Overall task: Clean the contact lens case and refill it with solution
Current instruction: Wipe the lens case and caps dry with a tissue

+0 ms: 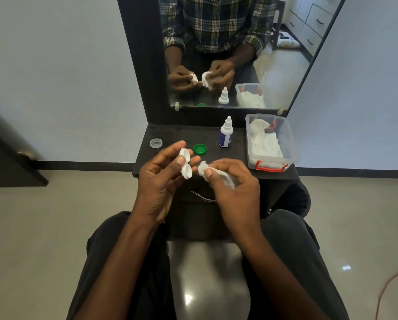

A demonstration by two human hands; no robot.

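Nearest in, the left hand (163, 179) pinches the white contact lens case (186, 164) between thumb and fingers (194, 160), the remaining fingers spread loosely, both wells open. Just right of it, not quite touching, the right hand (233, 188) has its fingers curled round a wad of white tissue (203, 169), most of which is buried in the palm. Just beyond the left fingers a green cap (200, 149) lies on the black desk (235, 155); further left sits a clear cap (156, 143). Beyond the right fingers stands the solution bottle (226, 132), label too small to read. Far right, a clear tub (272, 139) holds crumpled tissues. Behind everything, the mirror (239, 54) repeats both hands.
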